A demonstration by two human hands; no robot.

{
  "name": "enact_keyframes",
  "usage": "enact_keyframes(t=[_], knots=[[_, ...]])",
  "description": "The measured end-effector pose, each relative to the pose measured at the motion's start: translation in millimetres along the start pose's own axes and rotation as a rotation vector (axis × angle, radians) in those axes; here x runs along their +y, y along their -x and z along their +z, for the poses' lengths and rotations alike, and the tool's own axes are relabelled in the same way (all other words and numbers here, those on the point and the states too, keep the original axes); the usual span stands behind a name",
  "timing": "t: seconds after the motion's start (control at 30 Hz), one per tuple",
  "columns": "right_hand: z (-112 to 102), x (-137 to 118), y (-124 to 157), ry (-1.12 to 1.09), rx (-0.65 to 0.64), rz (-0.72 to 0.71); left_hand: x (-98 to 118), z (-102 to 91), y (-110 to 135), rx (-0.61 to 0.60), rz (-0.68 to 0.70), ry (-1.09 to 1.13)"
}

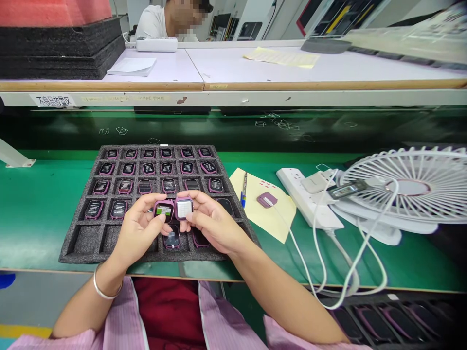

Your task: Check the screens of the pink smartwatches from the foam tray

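Observation:
Side by side over a black foam tray, two purple-framed smartwatch bodies are held in my hands. My left hand pinches the one with a green and white picture on its screen. Between the fingers and thumb of my right hand is the other watch, its screen lit mostly white. Their frames are close together, perhaps touching. Several more watches sit in the tray's compartments, many showing white text, such as one watch at the left. Just below my fingers lies another watch, partly covered.
Right of the tray, yellow paper bears a pen and a purple piece on a cable. Beyond are a white power strip and a fan. A shelf crosses behind; a person sits past it.

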State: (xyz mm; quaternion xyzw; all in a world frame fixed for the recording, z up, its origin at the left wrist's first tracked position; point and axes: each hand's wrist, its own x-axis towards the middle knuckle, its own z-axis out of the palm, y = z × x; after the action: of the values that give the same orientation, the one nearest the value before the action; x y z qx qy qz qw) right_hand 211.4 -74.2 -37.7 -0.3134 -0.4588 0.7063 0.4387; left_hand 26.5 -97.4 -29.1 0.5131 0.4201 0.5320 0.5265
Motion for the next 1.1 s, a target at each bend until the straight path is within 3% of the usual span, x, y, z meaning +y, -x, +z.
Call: enact_keyframes(t=[0.73,1.1], knots=[[1.0,0.6,0.1,0.007,0.017,0.032,-3.3,-1.9,-0.8,0.019,-0.019,-0.023],[-0.2,2.7,-0.6,-0.005,-0.004,-0.007,-5.5,-1.4,-2.3,-0.037,0.017,0.020]])
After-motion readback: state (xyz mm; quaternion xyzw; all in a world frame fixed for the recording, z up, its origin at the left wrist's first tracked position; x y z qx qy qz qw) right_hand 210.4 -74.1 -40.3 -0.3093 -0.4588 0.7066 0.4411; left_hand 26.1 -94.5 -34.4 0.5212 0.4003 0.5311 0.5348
